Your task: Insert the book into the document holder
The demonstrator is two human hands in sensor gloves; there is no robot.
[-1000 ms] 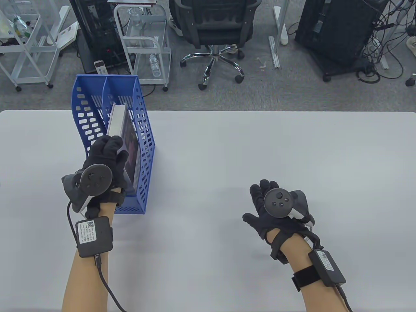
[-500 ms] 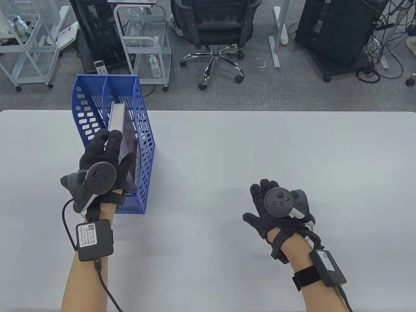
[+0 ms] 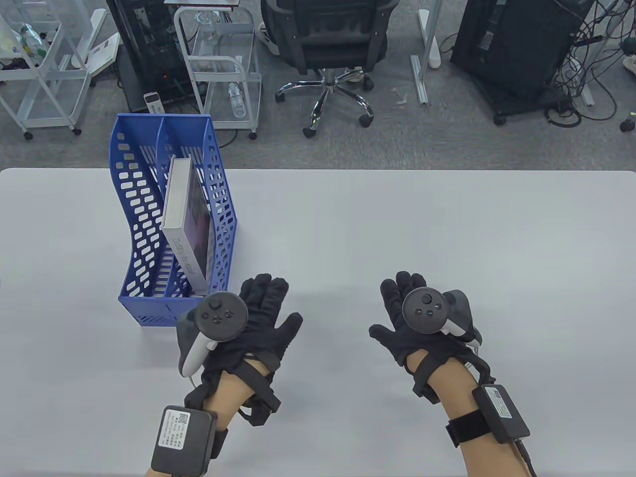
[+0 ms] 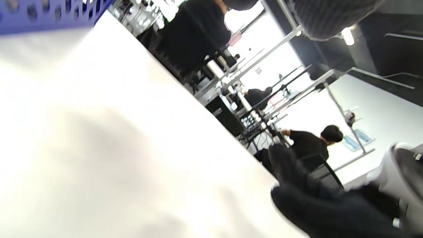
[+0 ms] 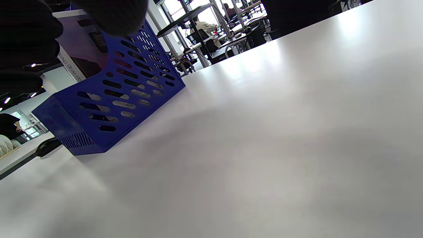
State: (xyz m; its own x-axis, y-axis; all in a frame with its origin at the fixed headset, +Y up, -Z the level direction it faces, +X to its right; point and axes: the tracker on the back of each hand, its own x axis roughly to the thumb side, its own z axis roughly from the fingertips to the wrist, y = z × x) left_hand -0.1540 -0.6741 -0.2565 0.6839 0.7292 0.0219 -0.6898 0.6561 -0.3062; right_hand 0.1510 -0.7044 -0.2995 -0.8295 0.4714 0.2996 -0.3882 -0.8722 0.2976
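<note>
Book (image 3: 185, 218): stands on edge in the right compartment of the holder, spine facing the person; judged fully inserted.
Holder (image 3: 136, 208): blue, perforated, on the table's (image 3: 397, 223) far left; its walls keep the book upright.
Left hand (image 3: 258, 323): flat over the table just right of the holder's near end, fingers spread, gripping nothing.
Right hand (image 3: 415, 323): well apart, fingers spread, empty.

The document holder (image 3: 221, 218) looks like glossy blue plastic, perforated with slots. The book (image 3: 185, 218) has a smooth white paper spine and dark glossy cover. The table (image 3: 422, 223) is smooth, faintly reflective. Both gloves are matt black cloth.
</note>
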